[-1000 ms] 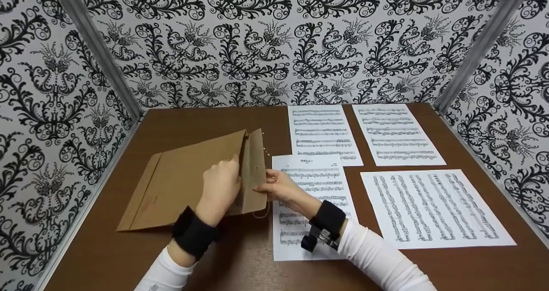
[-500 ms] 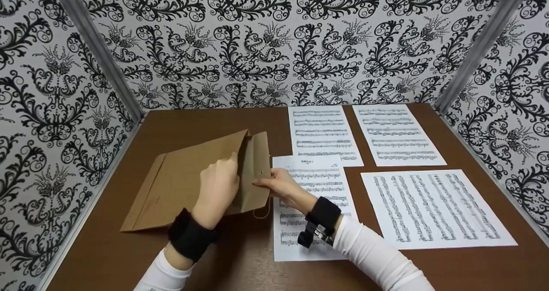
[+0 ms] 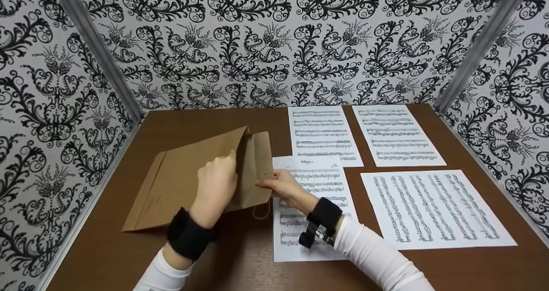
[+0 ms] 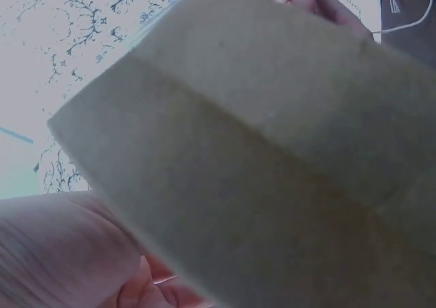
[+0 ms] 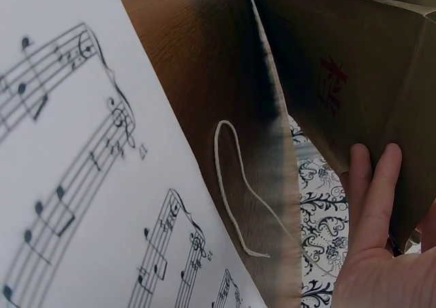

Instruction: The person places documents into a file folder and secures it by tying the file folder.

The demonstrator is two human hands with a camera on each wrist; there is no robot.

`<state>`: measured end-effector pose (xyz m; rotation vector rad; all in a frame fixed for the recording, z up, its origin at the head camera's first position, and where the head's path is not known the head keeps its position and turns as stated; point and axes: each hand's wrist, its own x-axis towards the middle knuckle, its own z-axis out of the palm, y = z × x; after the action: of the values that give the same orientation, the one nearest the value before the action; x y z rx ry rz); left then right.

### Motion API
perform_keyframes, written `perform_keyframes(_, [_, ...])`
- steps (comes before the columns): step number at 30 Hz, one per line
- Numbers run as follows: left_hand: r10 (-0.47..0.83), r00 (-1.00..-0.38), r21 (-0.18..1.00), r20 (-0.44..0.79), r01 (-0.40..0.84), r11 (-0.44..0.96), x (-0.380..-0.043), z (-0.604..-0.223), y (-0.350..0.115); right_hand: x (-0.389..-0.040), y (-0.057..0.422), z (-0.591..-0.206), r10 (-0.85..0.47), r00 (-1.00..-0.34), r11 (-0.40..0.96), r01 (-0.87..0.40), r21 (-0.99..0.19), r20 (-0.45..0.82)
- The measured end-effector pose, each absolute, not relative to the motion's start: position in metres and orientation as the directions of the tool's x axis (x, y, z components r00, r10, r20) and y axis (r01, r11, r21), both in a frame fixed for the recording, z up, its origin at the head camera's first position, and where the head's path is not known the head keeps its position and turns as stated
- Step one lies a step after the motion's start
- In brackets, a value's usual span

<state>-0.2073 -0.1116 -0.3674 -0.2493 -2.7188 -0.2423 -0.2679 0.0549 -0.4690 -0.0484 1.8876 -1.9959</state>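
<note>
I'm looking at a big brown paper envelope [image 3: 176, 171] that is slanting over the table [image 3: 257, 269]. Its left end is sitting low, its mouth is gaping on the right, its flap [image 3: 263, 154] is sticking out, and a thin white string [image 5: 217, 155] is dangling

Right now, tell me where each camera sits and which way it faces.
Head: on the head, facing forward and down at the envelope and four sheets; left hand, right hand and white sleeves show.
Left wrist: on that wrist, facing the envelope up close; left hand partly shows, and at top likely the right hand.
Right wrist: on that wrist, facing the envelope, string and one sheet; right hand partly shows.
Head and right wrist share envelope, string and right hand.
</note>
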Motion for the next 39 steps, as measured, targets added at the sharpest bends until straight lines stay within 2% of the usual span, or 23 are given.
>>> perform_keyframes(18, [0.138,-0.919,0.145,0.37,0.204,0.968,-0.215,-0.381,-0.111,-0.269,0.055,-0.473,-0.333,-0.907,-0.037,0.287,-0.957,-0.259])
perform_keyframes(25, [0.161,-0.887,0.137,0.432,0.241,0.961,-0.218,-0.399,-0.107,-0.271,0.056,-0.472,-0.332,-0.884,-0.08,0.374,-0.924,-0.329])
perform_keyframes(31, [0.19,-0.851,0.085,0.49,0.264,0.961,-0.22,-0.416,-0.104,-0.275,0.055,-0.473,-0.317,-0.869,-0.089,0.427,-0.9,-0.381])
perform_keyframes(39, [0.161,-0.872,0.123,0.462,0.242,0.962,-0.224,-0.432,-0.102,-0.279,0.055,-0.477,-0.357,-0.852,-0.08,0.437,-0.896,-0.384])
